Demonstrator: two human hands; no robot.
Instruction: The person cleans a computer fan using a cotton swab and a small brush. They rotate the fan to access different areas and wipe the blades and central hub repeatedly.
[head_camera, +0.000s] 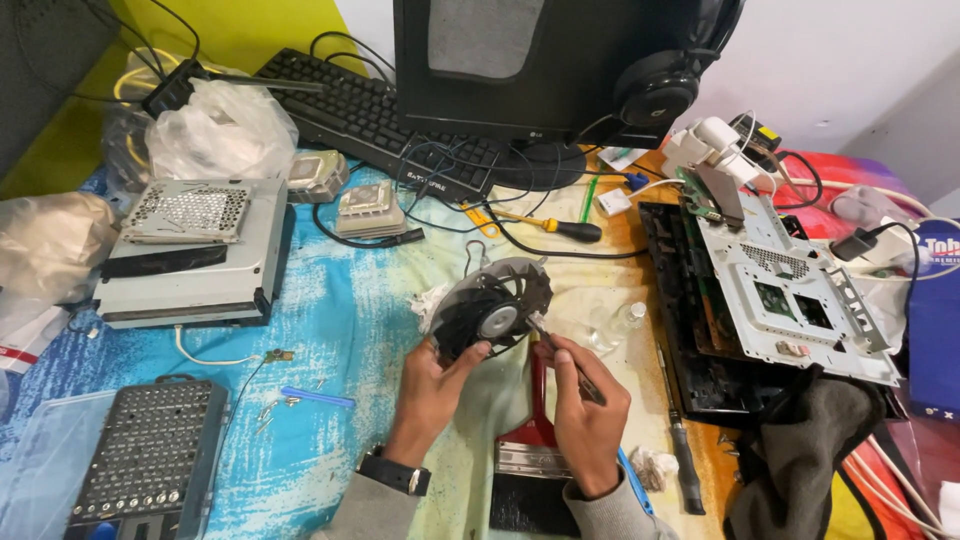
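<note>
My left hand (433, 388) holds a round black cooling fan (490, 308) by its lower edge, tilted up over the cloth-covered table. My right hand (588, 408) grips a thin metal tool (566, 356) whose tip touches the fan near its grey hub. A wide paintbrush with a red handle (537, 440) lies on the table under my right hand. A black watch sits on my left wrist.
An opened console chassis with a metal shield (790, 290) lies at the right. A silver drive unit (195, 250) and a screwdriver bit case (150, 455) are at the left. A keyboard (380, 120), a monitor, headphones, a yellow-handled screwdriver (555, 226) and cables crowd the back.
</note>
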